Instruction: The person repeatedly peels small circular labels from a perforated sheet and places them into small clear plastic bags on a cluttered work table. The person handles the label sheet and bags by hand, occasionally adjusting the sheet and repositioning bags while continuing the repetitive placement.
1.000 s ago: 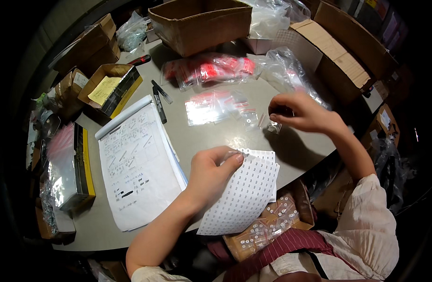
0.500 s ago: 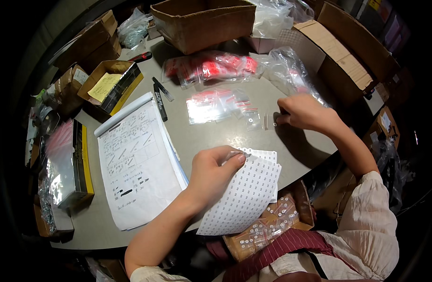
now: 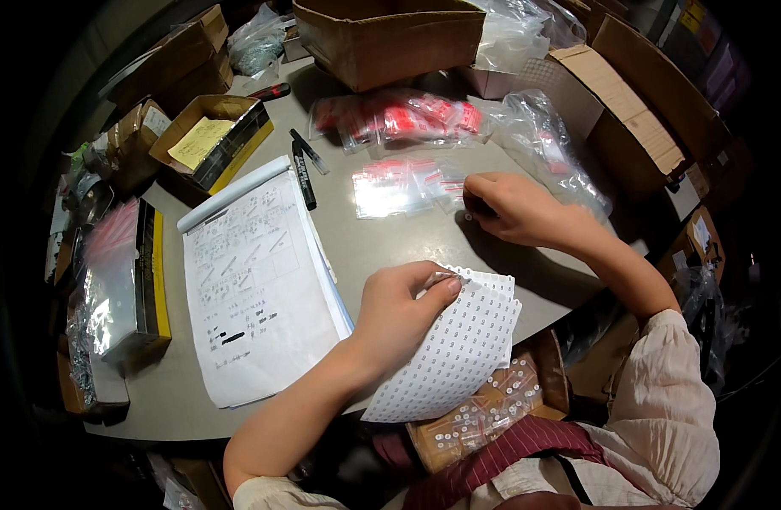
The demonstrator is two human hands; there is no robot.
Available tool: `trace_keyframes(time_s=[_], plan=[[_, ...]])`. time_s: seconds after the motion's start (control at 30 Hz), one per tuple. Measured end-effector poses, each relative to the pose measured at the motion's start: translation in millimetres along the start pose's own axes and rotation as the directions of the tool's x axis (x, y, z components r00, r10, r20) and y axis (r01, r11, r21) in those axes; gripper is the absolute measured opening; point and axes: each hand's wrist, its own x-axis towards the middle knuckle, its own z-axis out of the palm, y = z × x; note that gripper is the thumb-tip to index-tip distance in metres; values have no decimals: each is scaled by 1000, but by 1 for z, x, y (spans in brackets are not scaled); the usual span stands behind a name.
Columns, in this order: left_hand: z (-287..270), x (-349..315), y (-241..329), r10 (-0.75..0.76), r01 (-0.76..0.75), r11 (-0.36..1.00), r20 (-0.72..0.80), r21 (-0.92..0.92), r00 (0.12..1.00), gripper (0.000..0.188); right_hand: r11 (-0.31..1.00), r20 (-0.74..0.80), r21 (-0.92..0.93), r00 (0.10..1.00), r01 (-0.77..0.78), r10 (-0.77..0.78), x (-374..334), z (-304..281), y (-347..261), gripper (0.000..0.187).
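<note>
Left hand (image 3: 399,310) pinches the sticker sheet (image 3: 450,357) at the table's (image 3: 390,246) near edge. Right hand (image 3: 514,208), fingers curled together, rests beside the small clear bags (image 3: 399,187), which lie just left of its fingertips.

Two hands are over the bench (image 3: 390,246): the left hand (image 3: 399,314) and the right hand (image 3: 514,208). Just right of the left hand is one sheet of small white labels (image 3: 458,357). Left of that sheet lies one pad of printed paper (image 3: 246,280), and beyond the pad two black markers (image 3: 304,174). Farther beyond the pad I count at least four open cardboard boxes, the largest (image 3: 382,38) at the far edge, and one heap of red-and-clear small bags (image 3: 399,119).
</note>
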Motion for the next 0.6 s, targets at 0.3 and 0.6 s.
trace_keyframes(time_s=[0.3, 0.6], plan=[[-2, -4, 15, 18, -22, 980, -20, -196, 1000, 21, 995, -127, 93, 991, -33, 45, -46, -4, 21, 50], [-20, -12, 22, 281, -288, 935, -60, -207, 958, 19, 780, -24, 596, 975, 191, -221, -143, 42, -53, 55]])
